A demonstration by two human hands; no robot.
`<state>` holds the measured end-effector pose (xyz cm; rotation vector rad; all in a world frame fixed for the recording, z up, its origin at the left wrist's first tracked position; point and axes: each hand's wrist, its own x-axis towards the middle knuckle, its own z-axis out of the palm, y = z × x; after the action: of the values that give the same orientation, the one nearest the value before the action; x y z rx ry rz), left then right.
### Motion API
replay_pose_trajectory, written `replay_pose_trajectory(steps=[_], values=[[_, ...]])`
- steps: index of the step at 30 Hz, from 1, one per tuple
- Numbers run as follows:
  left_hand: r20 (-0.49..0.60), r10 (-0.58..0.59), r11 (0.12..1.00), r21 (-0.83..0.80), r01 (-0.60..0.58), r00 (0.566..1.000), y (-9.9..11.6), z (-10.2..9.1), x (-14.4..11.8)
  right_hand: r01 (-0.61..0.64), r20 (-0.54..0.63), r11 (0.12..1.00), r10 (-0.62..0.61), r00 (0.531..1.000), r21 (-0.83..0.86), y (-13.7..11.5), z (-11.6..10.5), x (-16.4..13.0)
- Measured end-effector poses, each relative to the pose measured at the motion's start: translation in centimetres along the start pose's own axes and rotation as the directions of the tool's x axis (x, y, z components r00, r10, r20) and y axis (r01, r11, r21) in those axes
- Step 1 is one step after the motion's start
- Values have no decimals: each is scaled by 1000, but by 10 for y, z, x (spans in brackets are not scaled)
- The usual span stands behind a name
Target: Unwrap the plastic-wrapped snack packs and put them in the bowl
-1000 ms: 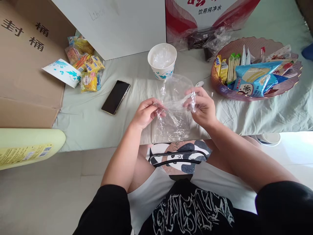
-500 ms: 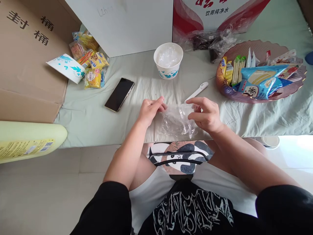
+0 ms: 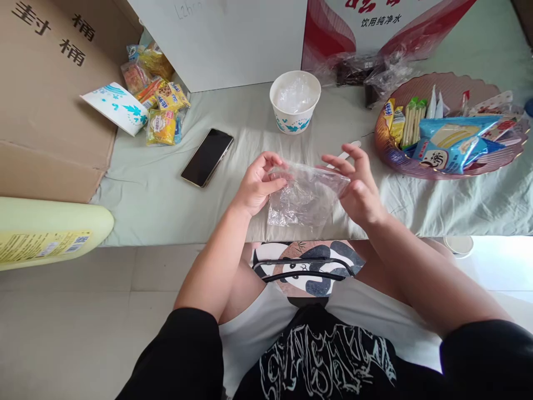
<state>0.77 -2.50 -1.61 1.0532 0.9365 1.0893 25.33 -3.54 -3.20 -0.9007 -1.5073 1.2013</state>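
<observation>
Both hands hold a clear bag point(image 3: 306, 194) near the table's point(image 3: 166, 194) front edge: the left hand point(image 3: 256, 186) pinches its left top corner, the right hand point(image 3: 360, 186) grips its right end with fingers partly spread. A white tool point(image 3: 348, 150) behind the right hand is mostly hidden. Toward the back edge stand a cup point(image 3: 295, 103) holding crumpled plastic, a phone point(image 3: 207, 157), and at the right a tray point(image 3: 387, 147) of snacks, its far side cut off.

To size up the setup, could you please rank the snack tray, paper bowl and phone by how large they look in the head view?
1. snack tray, clearly largest.
2. paper bowl and phone look about alike; I would not rank them.
</observation>
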Motion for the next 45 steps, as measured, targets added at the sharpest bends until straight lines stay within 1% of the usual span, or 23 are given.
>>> replay_pose_trajectory(steps=[2, 5, 7, 9, 10, 12, 14, 17, 19, 21, 23, 26, 27, 29, 31, 33, 34, 36, 38, 40, 41, 42, 45], values=[[-17, 21, 1000, -1, -21, 1000, -3, 0, 0, -117, 79, 991, 113, 991, 61, -4, 4, 0], [-1, 7, 999, -43, -7, 1000, -4, 0, 0, -219, 93, 974, 214, 972, 49, -12, 10, -1], [88, -82, 994, -67, 88, 993, -2, 1, -1, -246, 52, 969, 246, 968, -2, -17, 13, -1], [193, -204, 976, -31, 214, 960, 0, 3, -2, -254, -11, 967, 254, 967, -30, -20, 15, 0], [216, -258, 965, 6, 263, 942, 0, 5, -3, -252, -43, 967, 251, 967, -20, -20, 15, 0], [183, -318, 948, 59, 312, 930, 2, 8, -4, -244, -78, 969, 246, 966, 37, -19, 14, 2], [121, -327, 945, 54, 323, 937, 3, 10, -5, -266, -41, 960, 270, 962, 82, -16, 13, 3], [95, -329, 944, 35, 327, 940, 5, 11, -4, -362, 52, 931, 361, 931, 35, -13, 10, 3], [66, -343, 937, 89, 337, 937, 6, 10, -3, -402, 55, 916, 401, 914, 2, -13, 9, 3], [32, -353, 927, 146, 345, 935, 7, 8, -3, -413, 39, 910, 412, 910, 31, -13, 9, 3], [19, -345, 930, 141, 340, 938, 8, 7, -2, -401, 18, 910, 401, 916, 107, -13, 10, 4], [11, -294, 955, 44, 293, 956, 12, 6, -1, -328, -35, 909, 348, 937, 259, -14, 9, 6], [8, -270, 963, 17, 270, 963, 14, 6, 1, -308, -39, 906, 333, 942, 291, -15, 7, 7], [23, -228, 974, -4, 229, 973, 17, 6, 3, -312, 12, 900, 324, 946, 305, -16, 2, 8], [49, -187, 982, 46, 185, 981, 17, 5, 6, -353, 88, 899, 342, 936, 260, -17, -3, 8], [78, -151, 975, 174, 136, 985, 14, 4, 8, -387, 103, 909, 375, 921, 154, -16, -8, 7], [95, -140, 963, 245, 113, 986, 11, 3, 9, -394, 76, 914, 388, 918, 95, -14, -9, 6], [102, -101, 939, 337, 62, 990, 5, 3, 10, -386, -30, 922, 387, 922, 17, -10, -9, 5], [17, 13, 933, 359, -18, 1000, 0, 3, 12, -348, -157, 937, 349, 924, 30, -7, -7, 5], [-115, 156, 922, 375, -103, 981, -3, 5, 12, -287, -255, 957, 290, 923, 47, -7, -5, 6], [-147, 189, 916, 382, -120, 971, -4, 7, 12, -261, -283, 965, 257, 924, 23, -9, -3, 7], [-144, 186, 917, 380, -119, 972, -4, 9, 12, -237, -305, 971, 218, 927, -24, -11, -1, 7], [-19, 66, 949, 311, -57, 998, -5, 19, 8, -142, -307, 960, 63, 950, -243, -24, 11, 9]])
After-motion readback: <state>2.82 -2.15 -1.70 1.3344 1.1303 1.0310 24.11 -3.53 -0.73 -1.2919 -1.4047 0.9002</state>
